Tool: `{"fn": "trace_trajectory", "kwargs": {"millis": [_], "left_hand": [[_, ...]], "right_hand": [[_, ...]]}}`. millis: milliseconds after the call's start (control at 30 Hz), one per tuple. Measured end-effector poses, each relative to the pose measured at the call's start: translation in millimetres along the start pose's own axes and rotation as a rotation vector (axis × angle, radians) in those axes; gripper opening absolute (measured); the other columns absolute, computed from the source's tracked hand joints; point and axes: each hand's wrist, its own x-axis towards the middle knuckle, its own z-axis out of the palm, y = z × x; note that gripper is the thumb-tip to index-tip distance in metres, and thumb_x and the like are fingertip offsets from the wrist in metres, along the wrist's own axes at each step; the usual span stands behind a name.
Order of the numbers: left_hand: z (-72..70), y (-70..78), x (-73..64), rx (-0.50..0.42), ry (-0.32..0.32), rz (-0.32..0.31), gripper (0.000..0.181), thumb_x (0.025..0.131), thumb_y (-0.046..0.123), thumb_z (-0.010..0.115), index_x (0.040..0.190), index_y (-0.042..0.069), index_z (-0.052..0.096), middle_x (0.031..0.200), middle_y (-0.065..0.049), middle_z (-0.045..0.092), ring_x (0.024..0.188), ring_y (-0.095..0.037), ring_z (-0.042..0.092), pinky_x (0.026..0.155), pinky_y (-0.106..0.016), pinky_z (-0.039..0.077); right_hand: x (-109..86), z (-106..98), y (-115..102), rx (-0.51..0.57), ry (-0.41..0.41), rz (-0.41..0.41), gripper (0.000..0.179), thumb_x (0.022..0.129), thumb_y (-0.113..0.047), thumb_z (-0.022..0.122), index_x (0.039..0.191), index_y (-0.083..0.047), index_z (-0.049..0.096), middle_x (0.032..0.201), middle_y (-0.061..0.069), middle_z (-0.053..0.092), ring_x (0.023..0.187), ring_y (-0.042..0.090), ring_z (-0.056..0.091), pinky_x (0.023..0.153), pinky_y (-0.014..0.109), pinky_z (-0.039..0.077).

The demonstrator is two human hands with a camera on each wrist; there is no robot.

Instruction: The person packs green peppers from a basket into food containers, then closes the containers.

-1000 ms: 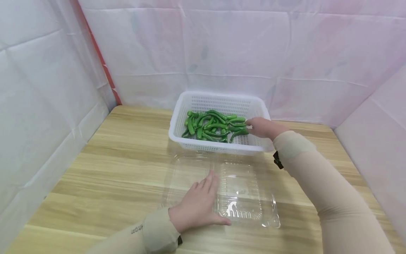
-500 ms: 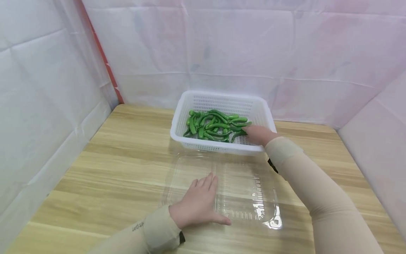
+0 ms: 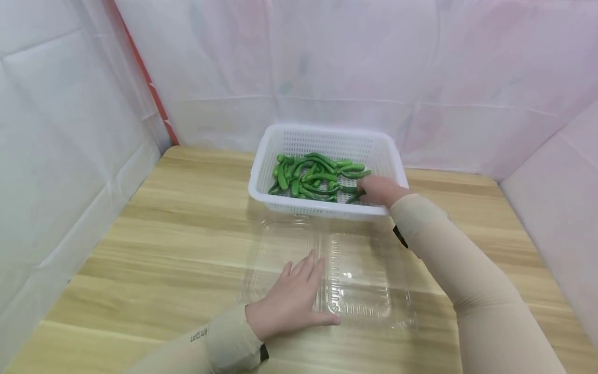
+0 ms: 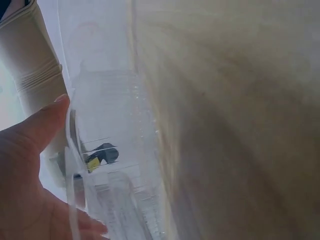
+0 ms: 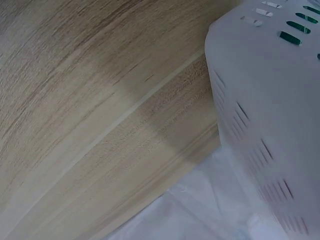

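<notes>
A white perforated basket (image 3: 327, 205) holds several green peppers (image 3: 322, 177) near the back of the table. My right hand (image 3: 383, 190) reaches into its right side with curled fingers, gripping a dark green pepper (image 3: 355, 198); the fingertips are partly hidden. In front of the basket lies an opened clear plastic clamshell box (image 3: 359, 272), one half on each side of a middle ridge. Resting on this box near the ridge is my left hand (image 3: 290, 304), fingers extended and thumb spread. In the left wrist view, the thumb (image 4: 42, 122) is beside the clear plastic wall (image 4: 107, 105).
The wooden tabletop (image 3: 154, 249) extends around the box and basket. White sheeting (image 3: 345, 62) forms a wall right behind the basket, with more at both sides. From the right wrist, the outer basket wall (image 5: 265, 85) is close.
My right hand has moved left and lower into the basket, onto the dark pepper, which has shifted slightly toward the hand. The left hand stays on the clear box.
</notes>
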Motion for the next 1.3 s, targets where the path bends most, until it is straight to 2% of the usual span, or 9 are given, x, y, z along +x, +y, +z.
{"fn": "trace_trajectory", "kwargs": {"millis": [133,300,400,667,933,1133,1300], "left_hand": [[1.2,1.9,0.6,0.002,0.011,-0.034,0.109,0.075,0.076,0.049,0.147,-0.001,0.019,0.15,-0.023,0.018,0.137,-0.034,0.022,0.106,-0.054,0.023],[4.0,3.9,3.7,0.049,0.09,-0.067,0.112,0.071,0.079,0.05,0.145,-0.001,0.025,0.141,-0.019,0.036,0.126,-0.032,0.036,0.1,-0.045,0.035],[5.5,5.0,5.2,0.071,0.11,-0.084,0.114,0.069,0.081,0.05,0.144,-0.001,0.026,0.14,-0.018,0.037,0.124,-0.031,0.038,0.098,-0.045,0.037],[8.3,11.0,15.6,0.055,0.056,-0.145,0.117,0.07,0.085,0.04,0.149,0.003,0.014,0.152,-0.019,0.014,0.137,-0.037,0.018,0.104,-0.054,0.025],[9.7,13.8,22.7,0.089,0.028,-0.16,0.125,0.064,0.088,0.044,0.149,0.004,0.008,0.153,-0.022,0.006,0.137,-0.039,0.015,0.104,-0.057,0.023],[6.6,14.6,22.5,0.092,-0.003,-0.166,0.128,0.06,0.089,0.045,0.149,0.004,0.01,0.152,-0.024,0.009,0.135,-0.041,0.021,0.101,-0.06,0.025],[-1.5,19.8,24.5,0.122,-0.057,-0.212,0.131,0.056,0.089,0.05,0.149,0.005,0.013,0.143,-0.021,0.035,0.125,-0.036,0.04,0.092,-0.058,0.036]], "right_hand": [[1.1,-3.9,-0.3,0.018,-0.004,0.012,0.017,0.083,-0.011,0.069,0.096,-0.003,0.064,0.095,0.011,0.065,0.089,0.029,0.06,0.083,0.044,0.046],[1.5,-7.2,-0.9,0.018,0.002,-0.005,0.029,0.082,-0.013,0.071,0.106,0.001,0.062,0.103,0.016,0.064,0.095,0.031,0.059,0.086,0.046,0.045],[1.8,-8.2,-0.7,0.006,-0.002,-0.015,0.028,0.082,-0.015,0.071,0.105,0.0,0.064,0.102,0.015,0.065,0.095,0.031,0.059,0.087,0.046,0.044],[1.6,-7.7,2.2,0.042,-0.013,0.023,0.027,0.081,-0.017,0.071,0.102,-0.002,0.062,0.098,0.012,0.064,0.09,0.028,0.058,0.085,0.045,0.044],[1.6,-2.6,3.8,0.079,-0.034,0.032,0.029,0.082,-0.019,0.069,0.106,-0.004,0.061,0.1,0.012,0.064,0.092,0.028,0.058,0.086,0.046,0.044],[-0.9,-3.0,2.4,0.089,0.009,0.008,0.027,0.08,-0.017,0.068,0.101,-0.004,0.058,0.094,0.009,0.062,0.087,0.026,0.057,0.082,0.044,0.045],[-2.3,-4.9,0.4,0.088,0.069,0.002,0.031,0.077,-0.016,0.07,0.101,-0.003,0.056,0.094,0.01,0.061,0.087,0.026,0.056,0.082,0.044,0.044]]}}
